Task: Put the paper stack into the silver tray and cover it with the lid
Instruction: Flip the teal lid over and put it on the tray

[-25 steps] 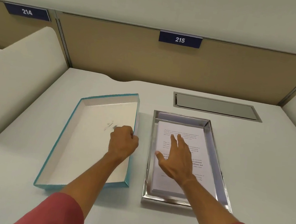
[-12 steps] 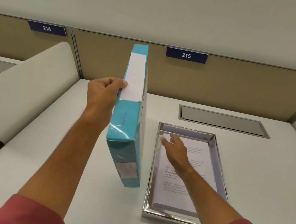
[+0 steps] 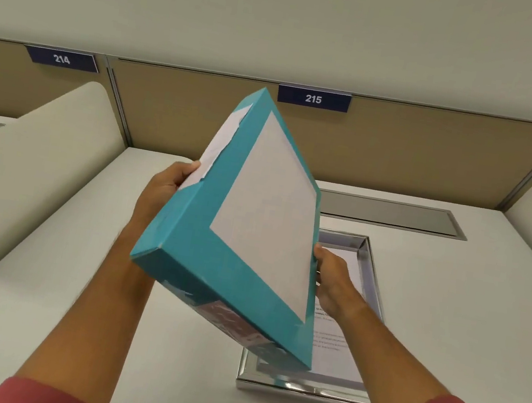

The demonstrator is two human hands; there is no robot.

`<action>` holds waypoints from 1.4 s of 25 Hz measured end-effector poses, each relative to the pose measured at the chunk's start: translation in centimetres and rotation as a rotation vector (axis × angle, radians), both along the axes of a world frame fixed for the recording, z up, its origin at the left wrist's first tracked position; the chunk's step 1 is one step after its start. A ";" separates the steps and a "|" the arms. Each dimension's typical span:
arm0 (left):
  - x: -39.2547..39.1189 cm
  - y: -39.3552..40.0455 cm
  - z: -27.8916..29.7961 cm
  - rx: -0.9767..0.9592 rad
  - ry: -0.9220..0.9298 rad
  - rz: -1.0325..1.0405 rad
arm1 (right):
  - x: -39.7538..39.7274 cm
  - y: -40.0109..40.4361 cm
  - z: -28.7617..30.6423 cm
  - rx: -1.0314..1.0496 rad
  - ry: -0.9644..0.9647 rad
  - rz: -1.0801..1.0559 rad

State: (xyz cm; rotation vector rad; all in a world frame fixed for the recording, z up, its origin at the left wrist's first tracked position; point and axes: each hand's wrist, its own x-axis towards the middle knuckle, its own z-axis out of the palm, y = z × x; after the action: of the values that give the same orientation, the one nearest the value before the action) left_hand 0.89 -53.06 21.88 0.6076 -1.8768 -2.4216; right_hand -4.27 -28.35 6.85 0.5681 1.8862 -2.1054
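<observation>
The teal lid with a white sheet on its top face hangs tilted in the air above the desk, its top turned toward me. My left hand grips its left long side and my right hand grips its right long side. Under the lid's right part lies the silver tray on the desk. The paper stack rests inside the tray; the lid and my right hand hide most of it.
A white desk carries a grey cable hatch behind the tray. A beige partition with labels 214 and 215 stands at the back. Rounded white dividers rise on both sides.
The lid was flipped from lying open-side up on the desk to being held in the air, top facing me. My right hand left the paper and took the lid's right side.
</observation>
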 end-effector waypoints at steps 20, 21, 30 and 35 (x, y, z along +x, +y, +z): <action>-2.6 10.5 -17.4 -0.567 -0.203 -0.126 | 2.4 14.0 -2.1 0.668 0.049 -0.265; -2.5 10.7 -17.8 -0.569 -0.214 -0.124 | 2.5 14.1 -2.4 0.673 0.043 -0.257; -2.9 10.4 -19.5 -0.614 -0.281 -0.057 | 1.3 13.4 -3.6 0.751 0.024 -0.133; -3.2 10.5 -19.9 -0.652 -0.307 -0.089 | 0.7 13.7 -3.7 0.806 -0.005 -0.094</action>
State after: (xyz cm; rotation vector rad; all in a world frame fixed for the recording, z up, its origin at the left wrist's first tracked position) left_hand -2.26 -42.53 1.94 0.8763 -2.6639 -1.6399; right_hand -3.55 -14.69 3.12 0.8165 2.7174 -1.3003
